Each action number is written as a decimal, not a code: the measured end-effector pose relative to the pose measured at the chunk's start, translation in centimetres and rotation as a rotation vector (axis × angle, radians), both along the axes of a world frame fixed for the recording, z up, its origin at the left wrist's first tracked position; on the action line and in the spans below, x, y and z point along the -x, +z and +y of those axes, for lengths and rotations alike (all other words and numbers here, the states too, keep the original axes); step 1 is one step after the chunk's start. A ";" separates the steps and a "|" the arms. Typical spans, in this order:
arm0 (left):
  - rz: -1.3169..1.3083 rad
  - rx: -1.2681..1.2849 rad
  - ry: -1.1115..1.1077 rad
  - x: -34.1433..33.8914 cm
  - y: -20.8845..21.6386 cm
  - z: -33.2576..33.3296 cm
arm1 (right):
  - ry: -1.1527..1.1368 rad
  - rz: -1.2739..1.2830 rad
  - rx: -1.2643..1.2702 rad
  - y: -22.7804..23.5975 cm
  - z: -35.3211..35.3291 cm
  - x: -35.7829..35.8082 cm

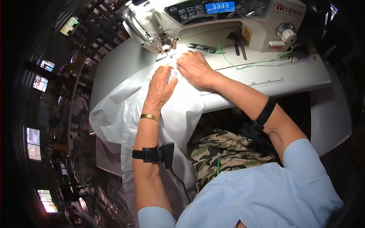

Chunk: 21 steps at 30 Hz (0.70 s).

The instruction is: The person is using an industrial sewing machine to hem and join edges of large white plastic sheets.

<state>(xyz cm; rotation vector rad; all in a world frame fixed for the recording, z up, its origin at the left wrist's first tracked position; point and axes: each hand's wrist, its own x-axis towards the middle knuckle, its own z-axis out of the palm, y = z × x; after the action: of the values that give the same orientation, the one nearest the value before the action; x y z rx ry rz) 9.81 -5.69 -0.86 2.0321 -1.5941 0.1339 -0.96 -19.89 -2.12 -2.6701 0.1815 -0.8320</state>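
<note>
White fabric [178, 102] lies under the needle area of a sewing machine [224, 22] and drapes over the table's near edge toward my lap. My left hand [159, 85] is closed on the fabric just in front of the presser foot, its fingers bent and its thumb on the cloth. Close beside it on the right, my right hand [194, 68] pinches the same fabric at the needle area. The machine's lamp washes out the cloth around the fingertips, so the seam there cannot be made out.
Behind my right hand lie thread snips [203, 48] and a dark-handled screwdriver [236, 44]. Loose green thread [243, 67] trails across the machine bed [304, 72], which carries a printed ruler [266, 81]. Camouflage cloth [224, 152] covers my lap. Dark shelving stands at the left.
</note>
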 end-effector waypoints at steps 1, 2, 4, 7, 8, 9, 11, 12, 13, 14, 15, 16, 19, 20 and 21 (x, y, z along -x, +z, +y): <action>-0.003 0.002 0.001 0.1 0.1 -0.1 | -0.018 0.021 -0.127 0.3 -0.5 -0.4; -0.011 -0.011 0.016 0.2 0.2 -0.2 | -0.036 0.042 -0.254 0.6 -0.9 -0.7; -0.015 -0.023 0.022 0.3 0.0 -0.4 | 0.030 0.022 -0.388 1.1 -1.8 -1.6; 0.005 0.029 0.013 0.3 0.1 -0.1 | 0.127 -0.118 -0.495 0.7 -2.4 -2.4; -0.003 0.039 0.001 0.4 0.0 -0.3 | 0.120 -0.130 -0.459 0.2 -2.6 -2.2; -0.009 0.046 -0.015 0.4 0.0 -0.4 | 0.110 -0.142 -0.427 0.3 -2.5 -1.9; -0.039 0.039 -0.025 0.3 0.1 0.0 | 0.122 -0.026 -0.521 0.7 -2.4 -2.2; -0.021 0.025 -0.010 0.4 0.2 -0.1 | 0.130 -0.105 -0.509 0.3 -2.7 -2.4; -0.002 0.012 0.004 0.4 0.2 -0.3 | 0.137 -0.183 -0.495 -0.2 -2.9 -2.6; -0.002 0.012 -0.006 0.5 0.3 -0.6 | 0.113 -0.177 -0.474 -0.5 -3.4 -2.9; 0.001 0.015 -0.008 0.4 0.3 -0.4 | 0.116 -0.173 -0.475 -0.2 -3.3 -2.8; 0.004 0.017 -0.010 0.3 0.3 -0.3 | 0.141 -0.138 -0.514 0.0 -3.2 -2.5; -0.019 0.034 0.002 0.4 0.1 -0.3 | 0.168 -0.089 -0.565 0.3 -3.3 -2.6; -0.020 0.034 0.004 0.3 0.1 -0.4 | 0.169 -0.074 -0.577 0.2 -3.4 -2.7; -0.025 0.037 -0.007 0.2 0.1 -0.4 | 0.174 -0.071 -0.577 0.2 -3.3 -2.7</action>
<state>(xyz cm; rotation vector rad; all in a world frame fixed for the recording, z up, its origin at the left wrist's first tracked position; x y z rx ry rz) 9.59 -6.06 -0.76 2.0038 -1.6021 0.1862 1.76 -23.23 -1.96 -2.0805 0.1426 -0.6897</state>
